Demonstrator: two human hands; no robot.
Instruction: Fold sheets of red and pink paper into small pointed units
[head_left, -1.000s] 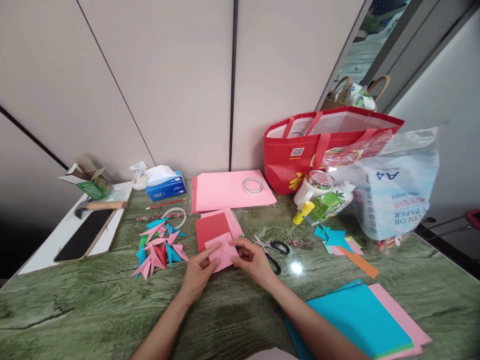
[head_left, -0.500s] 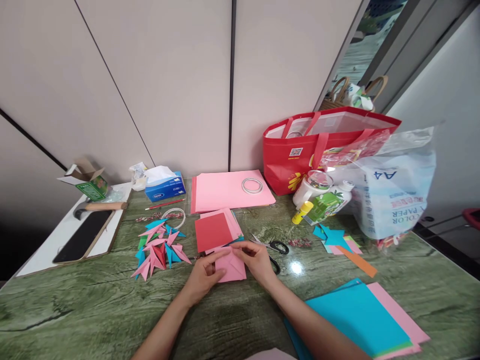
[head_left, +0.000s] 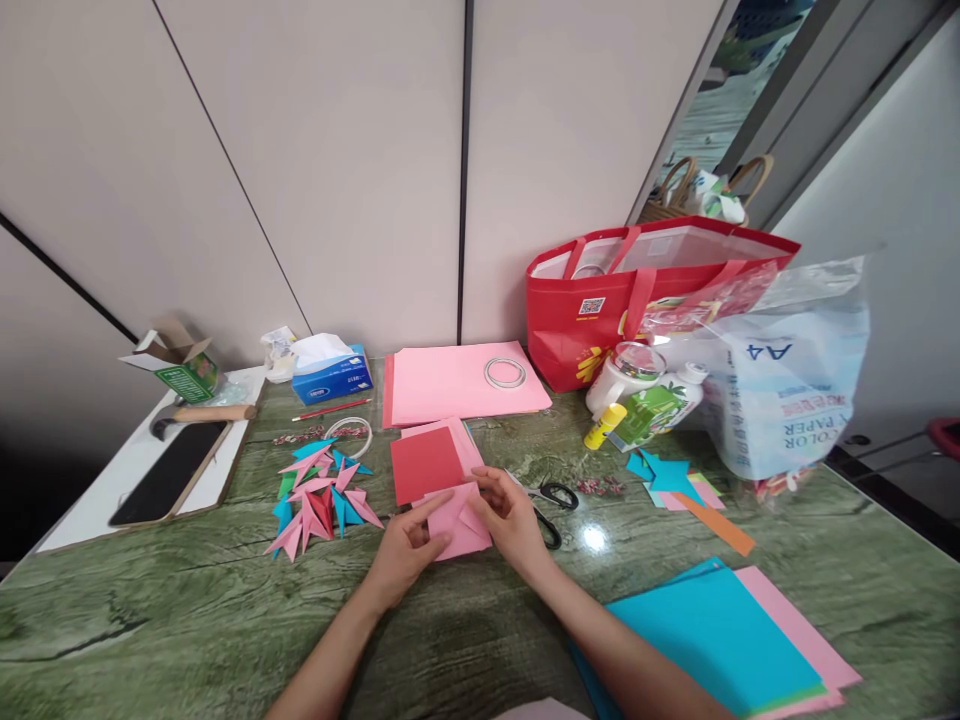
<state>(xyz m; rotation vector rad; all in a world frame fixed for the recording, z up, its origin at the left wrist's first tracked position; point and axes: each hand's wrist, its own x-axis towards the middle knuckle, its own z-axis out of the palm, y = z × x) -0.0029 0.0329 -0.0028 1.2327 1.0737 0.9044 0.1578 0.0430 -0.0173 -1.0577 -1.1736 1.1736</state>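
A pink square of paper (head_left: 456,530) with fold lines and a raised flap lies between my hands near the middle of the table. My left hand (head_left: 411,548) grips its left side, with thumb and index finger on the paper. At the right edge, my right hand (head_left: 510,510) pinches the paper between thumb and fingers. Just behind are a red paper square (head_left: 426,465) and more pink sheets, partly covered by the folded piece. Black-handled scissors (head_left: 559,496) lie beside my right hand, their blades partly hidden. Left of my hands is a pile of folded pink, blue and red paper points (head_left: 319,500).
Large pink sheets (head_left: 450,385) lie at the back, near a blue tissue box (head_left: 332,376). A red bag (head_left: 570,330), a glue stick (head_left: 605,426) and a plastic paper pack (head_left: 787,390) stand right. Blue sheets (head_left: 712,630) lie front right; a hammer (head_left: 210,413) and phone (head_left: 169,475) left.
My right hand has shifted slightly right and down along the paper's right edge. The pink paper is turned a little, and its flap stands out more. My left hand stays nearly in place.
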